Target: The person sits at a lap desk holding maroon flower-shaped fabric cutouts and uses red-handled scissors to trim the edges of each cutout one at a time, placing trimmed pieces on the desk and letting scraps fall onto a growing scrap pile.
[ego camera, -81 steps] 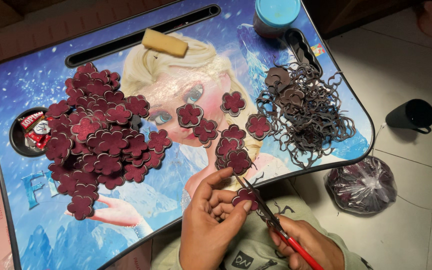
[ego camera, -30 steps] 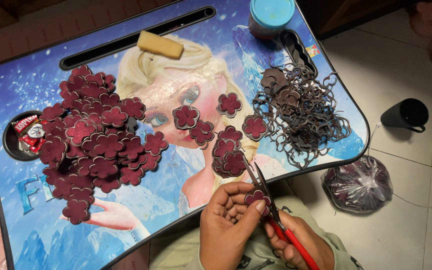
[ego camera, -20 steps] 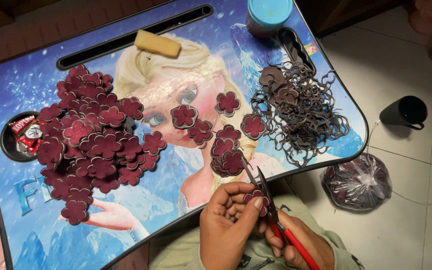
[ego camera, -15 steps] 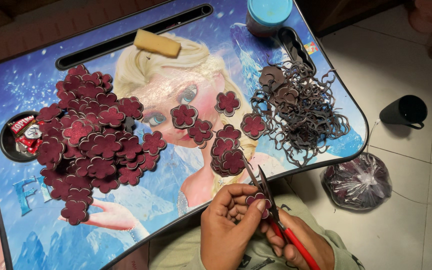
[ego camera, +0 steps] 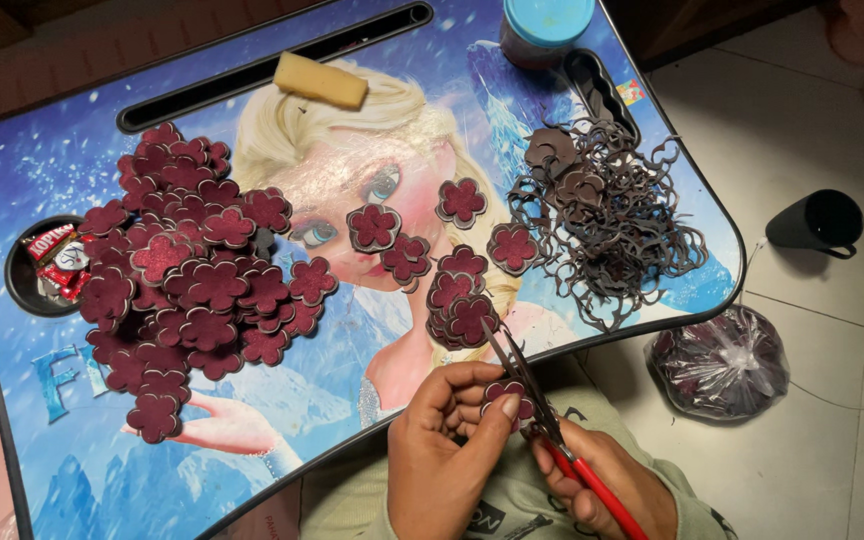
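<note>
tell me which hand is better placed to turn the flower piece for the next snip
Left. The left hand already pinches the flower piece, while the right hand is busy gripping the scissors.

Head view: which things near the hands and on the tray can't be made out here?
- Flower piece: mostly covered by the left hand; its outline is unclear.
- Scissors: red handles hidden in the right hand and cut off by the bottom edge.
- Cup hole: wrappers inside too small to identify.
- Bag: contents blurred by glossy plastic.
- Jar: top cut off by the upper edge.
</note>
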